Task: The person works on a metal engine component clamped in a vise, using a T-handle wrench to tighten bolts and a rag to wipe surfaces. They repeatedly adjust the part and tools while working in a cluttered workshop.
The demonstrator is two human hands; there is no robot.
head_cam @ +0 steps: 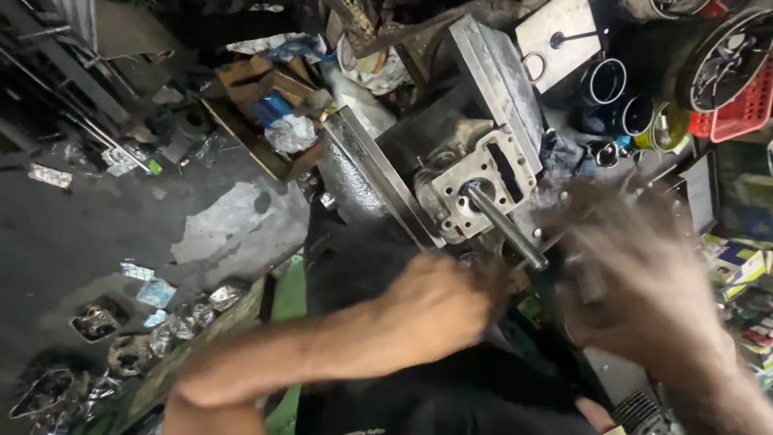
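Note:
A grey metal engine casting with a round bore sits clamped between the steel jaws of a bench vise. A steel rod sticks out of the bore toward me. My left hand is curled into a fist just below the casting, near the rod's outer end; what it grips is hidden. My right hand is blurred by motion to the right of the rod, its fingers spread near the rod's tip, and whether it holds anything cannot be made out.
Black cylinders and a red basket stand at the back right. A cardboard box of scraps lies behind the vise. Metal parts and wrappers litter the dark floor on the left. Coloured boxes sit at the right edge.

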